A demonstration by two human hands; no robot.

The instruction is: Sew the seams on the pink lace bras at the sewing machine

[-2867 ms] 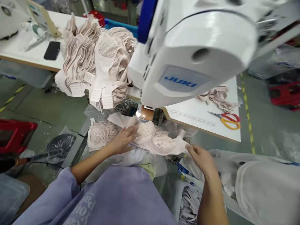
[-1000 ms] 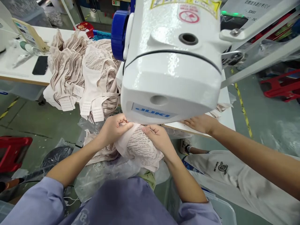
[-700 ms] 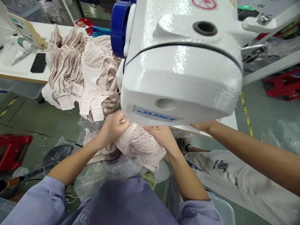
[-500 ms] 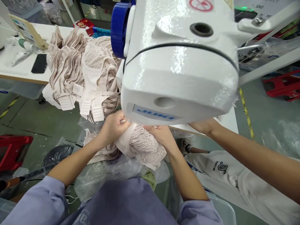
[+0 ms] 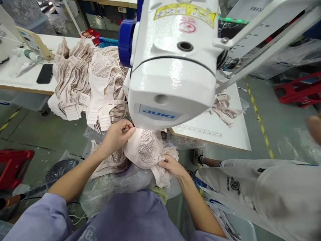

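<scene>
A pale pink lace bra (image 5: 146, 150) lies under the head of a white JUKI sewing machine (image 5: 173, 70). My left hand (image 5: 116, 135) pinches the bra's upper left edge close under the machine head. My right hand (image 5: 172, 166) grips the bra's lower right edge and strap, fingers curled round the fabric. More pink lace pieces (image 5: 110, 162) lie beneath my left wrist on crinkled clear plastic (image 5: 117, 184). The needle area is hidden behind the machine head.
A heap of finished pink bras (image 5: 87, 83) hangs over the table at left, beside a black phone (image 5: 44, 73). Loose straps (image 5: 223, 105) lie on the white table (image 5: 213, 130). A person in white trousers (image 5: 250, 190) sits at right; red stools (image 5: 15, 164) stand on the floor.
My right hand slid from the bra's top under the machine down to its lower right edge. The other person's arm withdrew from the table to the right edge of view.
</scene>
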